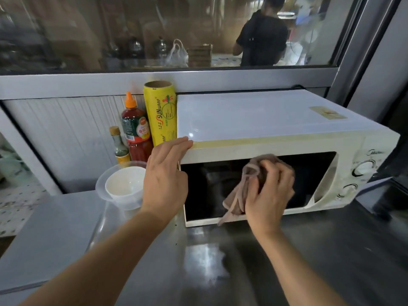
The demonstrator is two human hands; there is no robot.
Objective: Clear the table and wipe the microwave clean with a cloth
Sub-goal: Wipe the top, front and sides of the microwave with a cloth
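Note:
A white microwave (276, 120) stands on the steel table (220, 261), its dark door facing me. My right hand (270, 195) grips a bunched brownish-pink cloth (238, 195) and presses it against the door glass. My left hand (165, 175) rests with straight fingers on the microwave's top left front corner. A loose end of the cloth hangs down to the door's bottom edge.
Left of the microwave stand a yellow cling-wrap roll (160, 113), a red sauce bottle (135, 129) and a small glass bottle (119, 144). A white bowl (125, 184) sits inside a clear plastic one. A person stands behind the window (262, 36).

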